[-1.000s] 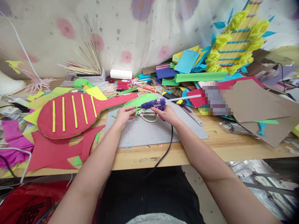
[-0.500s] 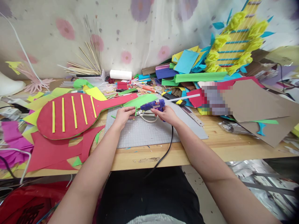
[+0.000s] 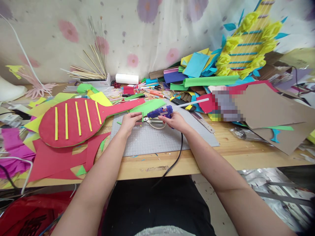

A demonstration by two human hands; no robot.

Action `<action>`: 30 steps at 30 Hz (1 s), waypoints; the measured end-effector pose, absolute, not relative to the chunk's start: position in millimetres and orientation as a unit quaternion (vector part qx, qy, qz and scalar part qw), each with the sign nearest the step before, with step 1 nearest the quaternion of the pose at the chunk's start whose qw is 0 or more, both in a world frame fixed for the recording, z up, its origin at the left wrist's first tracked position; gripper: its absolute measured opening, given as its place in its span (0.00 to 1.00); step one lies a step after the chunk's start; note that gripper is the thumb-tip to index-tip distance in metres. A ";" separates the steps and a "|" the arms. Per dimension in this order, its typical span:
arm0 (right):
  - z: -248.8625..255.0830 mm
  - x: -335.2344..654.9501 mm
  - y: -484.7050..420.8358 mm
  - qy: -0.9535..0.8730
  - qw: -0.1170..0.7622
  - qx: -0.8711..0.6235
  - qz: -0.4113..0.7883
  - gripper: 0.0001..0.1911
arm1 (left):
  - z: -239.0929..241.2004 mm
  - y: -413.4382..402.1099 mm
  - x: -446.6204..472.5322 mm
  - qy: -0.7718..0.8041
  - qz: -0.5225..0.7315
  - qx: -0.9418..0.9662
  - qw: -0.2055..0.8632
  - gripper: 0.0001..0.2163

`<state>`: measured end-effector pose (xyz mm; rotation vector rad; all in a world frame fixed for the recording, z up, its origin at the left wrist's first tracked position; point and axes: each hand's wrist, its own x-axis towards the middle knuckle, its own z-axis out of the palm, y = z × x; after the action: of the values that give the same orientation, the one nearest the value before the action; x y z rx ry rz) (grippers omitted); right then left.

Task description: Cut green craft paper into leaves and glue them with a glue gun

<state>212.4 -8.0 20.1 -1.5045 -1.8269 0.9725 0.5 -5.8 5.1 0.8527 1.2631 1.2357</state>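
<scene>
1 purple glue gun [image 3: 158, 112], mid-frame, points left, its long axis nearly level, gripped by the right hand [image 3: 176, 121]; the left hand [image 3: 130, 123] pinches 1 upright green strip [image 3: 142, 117]. At left, 5 yellow strips [image 3: 78, 118] cross 1 red cutout [image 3: 72, 123].

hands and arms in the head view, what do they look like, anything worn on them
The left arm and right arm are bare, with no sleeves showing. The left hand and right hand have no gloves, and no watch or bracelet shows at either wrist. Black clothing covers the lap.
</scene>
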 end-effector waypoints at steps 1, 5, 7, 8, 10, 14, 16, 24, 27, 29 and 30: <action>20.5 212.3 -8.2 -0.684 0.287 -0.562 0.366 0.22 | 4.9 -5.7 0.4 0.535 0.524 0.361 0.556 0.11; 19.3 212.5 -7.3 -0.681 0.283 -0.564 0.372 0.23 | 4.3 -4.7 0.2 0.533 0.526 0.355 0.559 0.10; 17.9 212.4 -6.9 -0.680 0.282 -0.566 0.370 0.24 | 4.4 -4.4 0.2 0.531 0.527 0.352 0.562 0.10; 17.6 212.2 -7.0 -0.681 0.280 -0.568 0.368 0.24 | 4.5 -4.4 0.0 0.530 0.528 0.350 0.564 0.10; 18.7 212.3 -7.7 -0.683 0.274 -0.569 0.368 0.24 | 5.1 -4.5 -0.4 0.526 0.532 0.344 0.567 0.10; 24.4 221.5 -5.9 -0.679 0.278 -0.565 0.377 0.24 | 6.4 -4.6 -1.8 0.507 0.546 0.327 0.581 0.10; 24.1 233.3 0.1 -0.653 0.326 -0.582 0.359 0.23 | 6.8 -4.3 -2.0 0.493 0.557 0.312 0.591 0.09; -3.3 275.4 32.3 -0.567 0.361 -0.720 0.174 0.26 | 6.1 -2.3 0.7 0.459 0.597 0.276 0.597 0.05; -8.0 273.5 35.1 -0.570 0.319 -0.744 0.143 0.28 | 6.9 -2.5 1.2 0.457 0.603 0.273 0.594 0.05; -7.8 271.4 34.5 -0.575 0.284 -0.756 0.134 0.29 | 7.4 -3.1 1.5 0.455 0.606 0.273 0.592 0.05; -6.4 271.1 33.4 -0.580 0.270 -0.758 0.130 0.29 | 7.4 -3.4 1.7 0.453 0.607 0.274 0.593 0.05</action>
<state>271.1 33.4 -6.4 -2.0418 -1.5636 0.3506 1.7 -3.4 7.4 0.6371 1.0540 1.4112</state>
